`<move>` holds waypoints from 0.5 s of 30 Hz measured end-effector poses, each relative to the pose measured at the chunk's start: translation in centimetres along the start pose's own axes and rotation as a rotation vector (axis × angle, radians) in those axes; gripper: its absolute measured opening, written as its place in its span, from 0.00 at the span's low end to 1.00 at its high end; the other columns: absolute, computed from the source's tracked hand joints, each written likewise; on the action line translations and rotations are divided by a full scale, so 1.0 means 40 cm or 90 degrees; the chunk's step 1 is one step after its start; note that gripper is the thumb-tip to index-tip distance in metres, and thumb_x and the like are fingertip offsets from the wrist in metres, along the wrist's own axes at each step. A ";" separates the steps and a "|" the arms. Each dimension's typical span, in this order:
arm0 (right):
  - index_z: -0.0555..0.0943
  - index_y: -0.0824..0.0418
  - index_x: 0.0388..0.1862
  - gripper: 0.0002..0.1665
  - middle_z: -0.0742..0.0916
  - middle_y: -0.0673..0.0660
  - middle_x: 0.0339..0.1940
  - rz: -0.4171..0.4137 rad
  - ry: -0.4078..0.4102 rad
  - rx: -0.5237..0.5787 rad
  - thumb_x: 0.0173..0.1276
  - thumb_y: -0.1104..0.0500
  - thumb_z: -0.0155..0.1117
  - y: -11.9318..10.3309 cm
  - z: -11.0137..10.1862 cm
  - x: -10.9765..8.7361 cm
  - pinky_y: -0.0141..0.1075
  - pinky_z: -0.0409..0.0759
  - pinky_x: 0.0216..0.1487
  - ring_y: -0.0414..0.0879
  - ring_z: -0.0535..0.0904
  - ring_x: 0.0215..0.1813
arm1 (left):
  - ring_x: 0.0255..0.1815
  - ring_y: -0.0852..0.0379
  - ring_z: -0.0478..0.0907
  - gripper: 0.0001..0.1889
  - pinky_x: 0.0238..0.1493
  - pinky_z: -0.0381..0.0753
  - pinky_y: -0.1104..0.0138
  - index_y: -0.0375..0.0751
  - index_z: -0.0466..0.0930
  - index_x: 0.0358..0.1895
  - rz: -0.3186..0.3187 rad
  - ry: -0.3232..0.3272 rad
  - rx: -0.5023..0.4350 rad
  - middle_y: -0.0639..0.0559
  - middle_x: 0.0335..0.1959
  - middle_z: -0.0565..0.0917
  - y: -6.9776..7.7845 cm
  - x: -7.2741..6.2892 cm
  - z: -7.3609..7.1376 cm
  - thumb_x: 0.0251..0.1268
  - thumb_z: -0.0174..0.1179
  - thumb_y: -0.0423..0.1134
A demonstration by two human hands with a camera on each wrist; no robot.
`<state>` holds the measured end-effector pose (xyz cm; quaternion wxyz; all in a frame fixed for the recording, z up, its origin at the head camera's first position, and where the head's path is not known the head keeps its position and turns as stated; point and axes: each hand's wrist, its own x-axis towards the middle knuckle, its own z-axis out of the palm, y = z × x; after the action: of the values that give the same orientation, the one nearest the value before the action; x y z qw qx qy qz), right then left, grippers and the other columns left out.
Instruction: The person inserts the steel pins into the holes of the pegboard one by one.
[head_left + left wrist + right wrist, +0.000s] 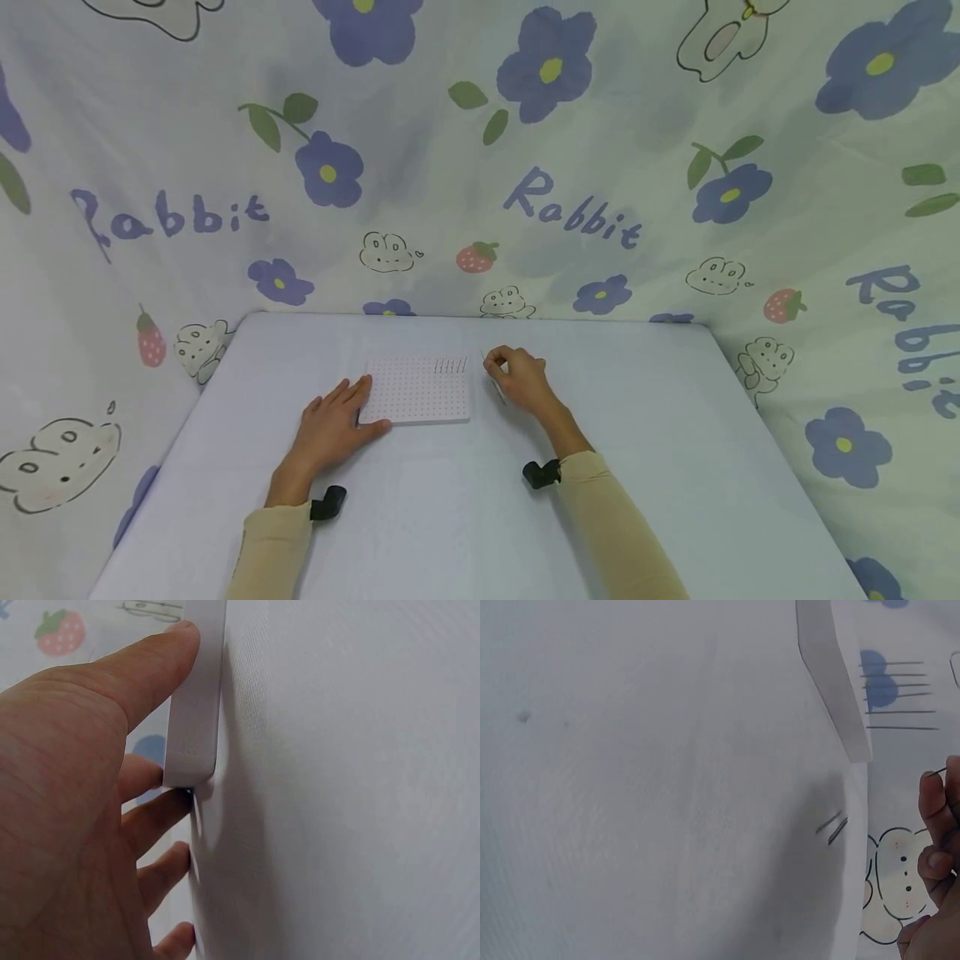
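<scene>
Pegboard (416,396) lies on the white table (637,467) and I take it, from my remote place, as the centre of the clock, with twelve away from the person. The left hand (333,429) is at eight o'clock, with fingers spread and relaxed; the thumb touches the near edge and other fingers are at the left side, so it does not close around anything. The right hand (521,381) is at three o'clock, apart from the board; its fingers are bent and seem to pinch one slim pin (936,773), though I cannot tell how firmly. Six standing pins (900,712) show in the board, between one and two o'clock. Two loose pins (834,828) rest on the cloth at three o'clock, near the right hand. In my judgement, the slim pin could turn or drop, because the grip is on so small a thing. A careless wrist could sweep the loose pins away. If the left hand pressed unevenly, the board might slide, and a crooked approach could knock the standing pins.
</scene>
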<state>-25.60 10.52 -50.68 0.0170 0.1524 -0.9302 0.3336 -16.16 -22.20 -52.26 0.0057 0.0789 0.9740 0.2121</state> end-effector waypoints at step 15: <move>0.84 0.53 0.42 0.10 0.87 0.47 0.40 -0.014 -0.012 0.018 0.76 0.50 0.59 -0.018 0.013 0.008 0.56 0.64 0.60 0.48 0.80 0.48 | 0.79 0.33 0.52 0.49 0.70 0.47 0.31 0.35 0.57 0.78 -0.001 0.002 -0.004 0.36 0.78 0.61 -0.004 0.002 0.003 0.64 0.63 0.64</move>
<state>-25.65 9.59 -50.59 0.0100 0.1656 -0.9238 0.3452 -16.27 -22.27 -52.42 0.0042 0.0780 0.9735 0.2149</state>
